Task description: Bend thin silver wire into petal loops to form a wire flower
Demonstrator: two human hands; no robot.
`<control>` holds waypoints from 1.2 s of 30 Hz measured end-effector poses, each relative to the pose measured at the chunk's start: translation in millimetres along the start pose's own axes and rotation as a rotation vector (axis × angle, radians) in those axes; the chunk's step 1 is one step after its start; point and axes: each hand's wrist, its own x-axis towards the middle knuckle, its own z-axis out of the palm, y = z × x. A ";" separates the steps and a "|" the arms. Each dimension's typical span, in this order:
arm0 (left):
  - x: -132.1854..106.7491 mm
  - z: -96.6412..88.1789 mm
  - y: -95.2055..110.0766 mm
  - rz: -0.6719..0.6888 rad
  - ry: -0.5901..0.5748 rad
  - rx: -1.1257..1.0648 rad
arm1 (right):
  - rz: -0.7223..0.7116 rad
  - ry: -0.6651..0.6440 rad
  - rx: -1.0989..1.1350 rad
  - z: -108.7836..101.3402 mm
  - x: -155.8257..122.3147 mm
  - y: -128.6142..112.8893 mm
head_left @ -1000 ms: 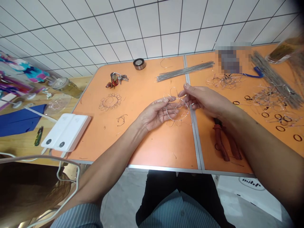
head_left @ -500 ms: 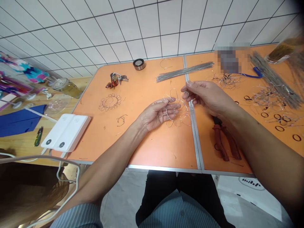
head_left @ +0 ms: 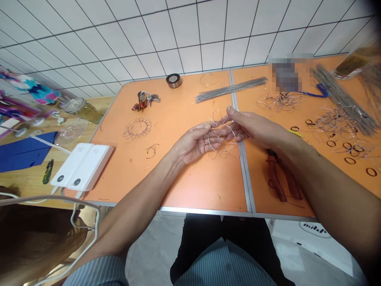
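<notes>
Inspecting by head cam from my remote stn., I log a tiled wall (head_left: 149, 35) behind an orange tbl. (head_left: 193, 186), w/ a metal seam (head_left: 246, 174) R of ctr. The thick wire bundle (head_left: 345, 99) lies far R; the thin wire bundle (head_left: 232, 90) lies across the seam, beyond both hands. White boxes (head_left: 92, 165), side by side, sit at tbl.'s L edge. My L hand (head_left: 195, 141) is pinching a looped wire ring (head_left: 222, 151) at its L side, other fingers extended behind it. My R hand (head_left: 245, 123) is narrow, digits drawn tog. at the ring's R side; wire too fine there, can't tell if gripped. Red-handled pliers (head_left: 276, 178) lie on tbl. beside R forearm. Ring posn.: over tbl., btwn both hands, next to seam. A second looped ring (head_left: 142, 132) lies flat on tbl., well L of L hand. Key bunch (head_left: 144, 100) is just beyond that; tape roll (head_left: 173, 80) at rear, nr. wall. Small dark rings (head_left: 371, 172) are scattered far R, some amid wire pcs.
</notes>
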 end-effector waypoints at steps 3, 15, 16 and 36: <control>-1.6 3.3 1.1 -0.002 -0.014 0.013 | 0.023 -0.033 -0.016 1.9 -2.5 -2.3; -0.9 1.2 -1.4 -0.018 -0.027 0.015 | 0.031 -0.099 0.094 6.0 -2.2 3.5; -0.7 0.2 -1.6 -0.021 -0.032 0.015 | 0.034 -0.112 0.103 5.9 -2.0 4.2; -0.6 2.4 -0.6 -0.016 -0.038 0.005 | 0.078 -0.186 0.206 6.0 -0.6 8.5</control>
